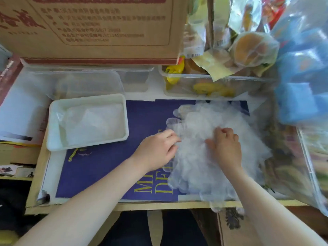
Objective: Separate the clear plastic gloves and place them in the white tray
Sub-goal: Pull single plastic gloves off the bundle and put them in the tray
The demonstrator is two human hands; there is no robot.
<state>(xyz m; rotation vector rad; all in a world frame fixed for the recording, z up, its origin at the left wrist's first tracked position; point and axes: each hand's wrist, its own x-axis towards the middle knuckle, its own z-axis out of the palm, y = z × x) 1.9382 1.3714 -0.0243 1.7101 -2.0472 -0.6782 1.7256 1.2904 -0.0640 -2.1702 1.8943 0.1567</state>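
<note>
A heap of clear plastic gloves [200,162] lies on the right half of a dark blue printed sheet [110,166]. My left hand [156,150] rests at the heap's left edge, its fingers curled onto the plastic there. On top of the heap, my right hand [225,148] presses down with its fingers curled into the gloves. The white tray [53,139] stands to the left on the sheet's far corner, with clear gloves [92,121] lying flat inside it.
A large cardboard box [92,27] looms at the back. Clear plastic containers [88,82] stand behind the tray, and another with yellow packets [213,87] behind the heap. Bagged food [252,47] and a blue plastic bag [301,77] crowd the right side.
</note>
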